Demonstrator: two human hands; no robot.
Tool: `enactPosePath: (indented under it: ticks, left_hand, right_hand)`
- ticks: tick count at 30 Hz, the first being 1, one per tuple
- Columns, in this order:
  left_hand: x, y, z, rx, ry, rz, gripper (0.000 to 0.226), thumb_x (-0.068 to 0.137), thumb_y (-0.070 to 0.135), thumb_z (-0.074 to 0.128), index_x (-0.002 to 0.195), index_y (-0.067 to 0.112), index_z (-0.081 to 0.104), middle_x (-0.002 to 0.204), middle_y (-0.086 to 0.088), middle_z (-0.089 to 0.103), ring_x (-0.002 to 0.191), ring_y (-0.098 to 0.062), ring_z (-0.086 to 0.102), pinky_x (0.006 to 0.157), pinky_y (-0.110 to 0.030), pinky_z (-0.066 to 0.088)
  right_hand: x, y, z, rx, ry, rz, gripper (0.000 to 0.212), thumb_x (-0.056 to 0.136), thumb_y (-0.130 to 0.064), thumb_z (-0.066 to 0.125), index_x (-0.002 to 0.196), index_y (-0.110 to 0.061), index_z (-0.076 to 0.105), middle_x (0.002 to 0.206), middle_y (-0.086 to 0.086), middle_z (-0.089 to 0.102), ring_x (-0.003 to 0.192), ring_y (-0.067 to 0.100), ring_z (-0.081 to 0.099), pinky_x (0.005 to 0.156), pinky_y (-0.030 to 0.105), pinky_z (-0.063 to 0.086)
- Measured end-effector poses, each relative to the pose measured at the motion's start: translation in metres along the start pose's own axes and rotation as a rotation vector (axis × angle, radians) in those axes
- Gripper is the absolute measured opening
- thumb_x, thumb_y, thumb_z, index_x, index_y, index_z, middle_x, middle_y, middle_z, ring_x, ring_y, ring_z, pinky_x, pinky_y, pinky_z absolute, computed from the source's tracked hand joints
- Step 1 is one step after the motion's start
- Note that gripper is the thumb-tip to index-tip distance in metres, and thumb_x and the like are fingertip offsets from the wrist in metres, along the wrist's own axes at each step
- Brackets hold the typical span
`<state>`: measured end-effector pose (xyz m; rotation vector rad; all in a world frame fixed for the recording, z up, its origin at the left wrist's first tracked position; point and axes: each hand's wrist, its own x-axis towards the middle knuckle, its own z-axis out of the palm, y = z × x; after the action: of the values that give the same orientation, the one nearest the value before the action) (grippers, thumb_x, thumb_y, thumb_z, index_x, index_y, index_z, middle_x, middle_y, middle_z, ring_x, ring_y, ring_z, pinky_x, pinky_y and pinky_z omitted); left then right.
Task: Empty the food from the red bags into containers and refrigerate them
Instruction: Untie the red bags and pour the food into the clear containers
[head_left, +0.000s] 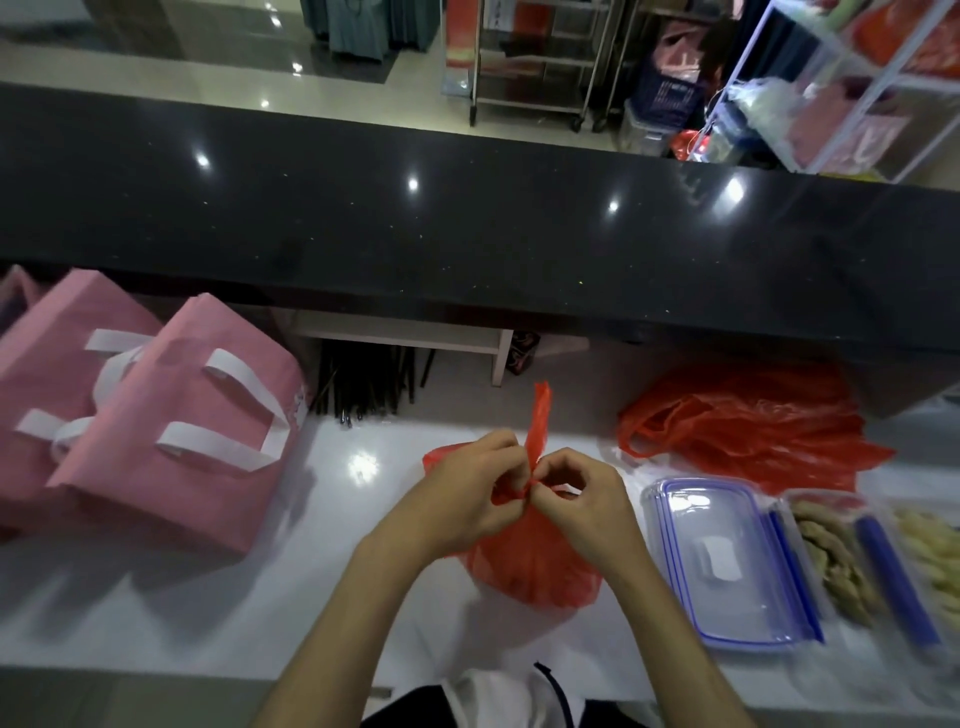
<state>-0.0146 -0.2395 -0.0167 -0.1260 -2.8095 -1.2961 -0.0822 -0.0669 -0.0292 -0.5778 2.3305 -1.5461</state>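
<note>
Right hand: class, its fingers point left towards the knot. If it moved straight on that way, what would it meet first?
Most likely the left hand, just across the knot of the red bag that the right hand pinches; depth is hard to judge.

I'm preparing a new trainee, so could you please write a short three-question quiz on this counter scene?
1. True or false: the knotted red bag is already open.
2. What do the left hand and right hand pinch? A) its knot B) the lid C) a pink bag
3. Name what lies right of that bag.

Key:
1. False; the knot is tied.
2. A.
3. The clear blue-rimmed lid, with two filled containers beyond it and an emptied red bag behind.
</note>
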Motion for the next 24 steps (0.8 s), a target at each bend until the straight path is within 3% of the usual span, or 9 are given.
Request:
enactPosePath:
  ticks: [5,10,15,17,19,22,24]
  left_hand:
    - [-0.008,0.004,-0.001,-0.075,0.019,0.043,0.015,0.091,0.017,0.074,0.086,0.02,0.059,0.095,0.011,0.054,0.087,-0.011,0.06,0.079,-0.028,0.053]
    - [-0.021,0.006,0.021,0.019,0.144,0.024,0.015,0.086,0.013,0.072,0.091,0.021,0.061,0.097,0.011,0.056,0.088,-0.008,0.058,0.079,-0.036,0.054]
    - [-0.032,0.014,0.015,-0.118,0.141,0.079,0.016,0.091,0.01,0.072,0.088,0.019,0.06,0.097,0.008,0.056,0.09,-0.014,0.06,0.081,-0.028,0.053]
    - [-0.036,0.016,0.015,-0.166,0.132,0.063,0.017,0.091,0.009,0.072,0.086,0.016,0.057,0.095,0.003,0.056,0.088,-0.017,0.058,0.079,-0.03,0.052]
    - [-0.041,0.015,0.021,-0.155,0.172,-0.001,0.018,0.09,0.01,0.069,0.084,0.016,0.053,0.091,0.003,0.054,0.083,-0.015,0.055,0.073,-0.033,0.051]
    - [-0.048,0.014,0.03,-0.051,0.219,-0.092,0.018,0.096,0.022,0.063,0.084,0.021,0.049,0.088,0.013,0.05,0.077,-0.01,0.053,0.066,-0.024,0.045]
    - [-0.05,0.018,0.03,-0.024,0.245,-0.056,0.015,0.102,0.025,0.057,0.088,0.024,0.052,0.09,0.016,0.05,0.081,-0.006,0.054,0.069,-0.017,0.042]
  right_hand:
    - [-0.006,0.008,0.007,0.136,0.167,0.085,0.021,0.08,0.012,0.066,0.078,-0.009,0.069,0.074,-0.003,0.072,0.073,0.007,0.066,0.073,0.022,0.052]
    - [-0.013,0.002,-0.002,0.023,0.038,-0.021,0.022,0.082,0.005,0.071,0.082,-0.017,0.071,0.081,-0.004,0.074,0.079,0.009,0.071,0.075,0.018,0.054]
    - [-0.022,0.004,0.011,0.059,0.224,0.129,0.023,0.084,0.002,0.066,0.073,-0.018,0.065,0.069,-0.007,0.068,0.066,0.009,0.061,0.065,0.021,0.049]
    - [-0.024,0.005,0.014,0.122,0.233,0.205,0.022,0.087,0.002,0.064,0.074,-0.017,0.063,0.064,-0.006,0.064,0.06,0.008,0.056,0.062,0.026,0.047]
    - [-0.029,0.006,0.015,0.103,0.174,0.165,0.021,0.087,-0.001,0.068,0.076,-0.017,0.063,0.067,-0.005,0.066,0.062,0.008,0.059,0.063,0.025,0.049]
    - [-0.035,0.003,0.016,-0.004,0.138,0.052,0.021,0.087,-0.007,0.074,0.074,-0.018,0.062,0.069,-0.005,0.068,0.064,0.004,0.061,0.062,0.016,0.048]
    - [-0.036,-0.001,0.016,-0.021,0.182,0.06,0.022,0.091,-0.012,0.07,0.072,-0.017,0.061,0.063,-0.005,0.065,0.057,0.004,0.056,0.056,0.013,0.043]
